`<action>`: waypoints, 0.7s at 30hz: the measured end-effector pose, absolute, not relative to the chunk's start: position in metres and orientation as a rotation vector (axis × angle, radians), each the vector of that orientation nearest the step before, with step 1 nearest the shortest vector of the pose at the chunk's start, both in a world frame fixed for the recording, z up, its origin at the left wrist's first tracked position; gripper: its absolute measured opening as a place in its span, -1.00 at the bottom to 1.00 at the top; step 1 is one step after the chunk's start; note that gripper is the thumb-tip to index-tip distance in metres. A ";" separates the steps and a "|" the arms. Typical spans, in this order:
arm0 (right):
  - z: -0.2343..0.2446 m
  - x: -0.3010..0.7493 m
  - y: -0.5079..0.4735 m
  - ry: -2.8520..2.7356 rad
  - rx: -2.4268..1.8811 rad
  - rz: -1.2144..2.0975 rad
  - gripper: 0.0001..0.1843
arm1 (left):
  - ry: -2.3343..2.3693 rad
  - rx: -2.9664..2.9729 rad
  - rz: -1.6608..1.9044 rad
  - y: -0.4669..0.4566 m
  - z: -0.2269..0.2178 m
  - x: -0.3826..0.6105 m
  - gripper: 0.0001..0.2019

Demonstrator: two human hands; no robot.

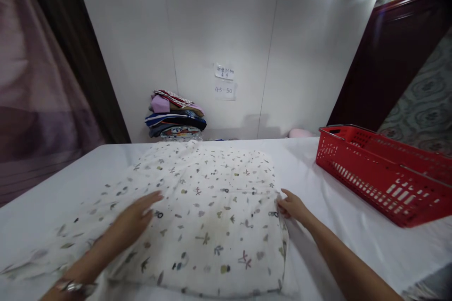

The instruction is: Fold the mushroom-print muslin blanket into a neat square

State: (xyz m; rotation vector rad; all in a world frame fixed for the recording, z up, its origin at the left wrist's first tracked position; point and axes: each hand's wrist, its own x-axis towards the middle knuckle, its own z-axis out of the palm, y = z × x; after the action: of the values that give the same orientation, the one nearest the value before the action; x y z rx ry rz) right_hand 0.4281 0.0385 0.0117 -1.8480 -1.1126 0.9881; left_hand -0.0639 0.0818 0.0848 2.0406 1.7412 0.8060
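A thin white cloth point(212, 216) with a print of small leaves and plants lies spread over the table, rumpled on its left side. Above its left part is my left hand point(139, 214), slightly blurred, fingers extended and apart, with nothing held; whether it touches the fabric I cannot tell. My right hand point(291, 205) is at the cloth's right edge. Its index finger points outward while the thumb and other fingers are curled in at the edge, pinching the cloth. A bracelet or watch point(76, 287) circles my left wrist.
A red plastic basket point(367, 174) with metal handles stands at the right of the white-covered table point(300, 160). Folded clothes point(176, 117) are stacked behind the table's far edge. Two paper notes point(225, 89) hang on the wall; a curtain point(38, 84) hangs at left.
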 end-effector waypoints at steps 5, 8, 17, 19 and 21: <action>0.022 0.425 0.092 -1.342 -2.096 0.623 -0.25 | 1.247 1.804 0.738 0.066 0.070 0.054 -0.74; 0.027 0.421 0.113 -1.374 -2.177 0.477 -0.27 | 1.060 1.645 0.699 0.063 0.063 0.104 -0.79; 0.037 0.409 0.151 -1.352 -1.991 0.440 -0.33 | 0.979 0.978 0.808 0.100 0.031 0.133 -0.78; 0.045 0.384 0.154 -1.429 -1.892 0.407 -0.34 | 0.925 0.803 0.883 0.108 0.026 0.125 -0.77; 0.049 0.341 0.149 -1.692 -1.687 0.381 -0.39 | 0.856 0.677 0.968 0.115 0.024 0.118 -0.74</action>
State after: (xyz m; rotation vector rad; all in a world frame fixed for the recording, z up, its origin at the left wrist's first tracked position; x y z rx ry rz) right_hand 0.3412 0.1485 0.0491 -1.6869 -1.6916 0.3813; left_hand 0.1184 0.1152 0.0242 0.6775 0.8560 0.9678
